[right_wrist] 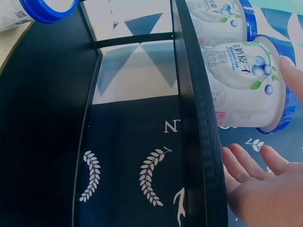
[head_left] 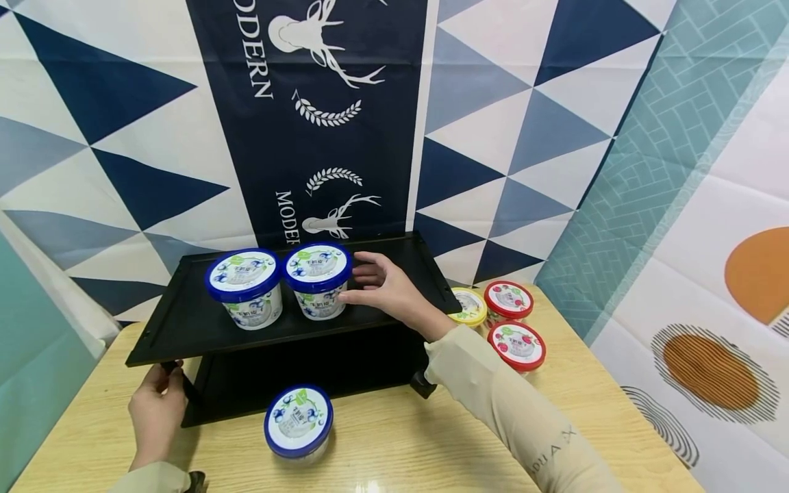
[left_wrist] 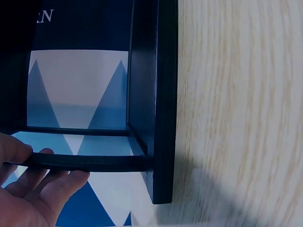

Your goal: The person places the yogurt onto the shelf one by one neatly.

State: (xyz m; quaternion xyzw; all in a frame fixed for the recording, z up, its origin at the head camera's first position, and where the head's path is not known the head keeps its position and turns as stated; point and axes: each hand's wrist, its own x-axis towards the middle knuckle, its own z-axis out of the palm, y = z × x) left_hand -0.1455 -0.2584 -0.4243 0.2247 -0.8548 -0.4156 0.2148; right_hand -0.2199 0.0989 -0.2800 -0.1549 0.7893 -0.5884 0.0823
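Note:
A black two-tier shelf (head_left: 382, 301) bears two blueberry tubs with blue lids on its top board, a left tub (head_left: 245, 287) and a right tub (head_left: 318, 279). My right hand (head_left: 394, 291) is at the right tub's right side, its thumb close to the tub wall and its fingers spread apart from it. In the right wrist view the thumb overlaps the tub's blue lid (right_wrist: 279, 85). With fingers and thumb, my left hand (left_wrist: 38, 189) grips the shelf's slim black post (left_wrist: 104, 163) at the left front. Another blue-lidded tub (head_left: 298, 421) stands on the table before the shelf.
On the wooden table (head_left: 382, 452), right of the shelf, stand a yellow-lidded tub (head_left: 470, 305) and two red-lidded tubs, one behind (head_left: 508, 299) and one in front (head_left: 516, 344). A patterned cloth (head_left: 493, 103) hangs close behind the shelf.

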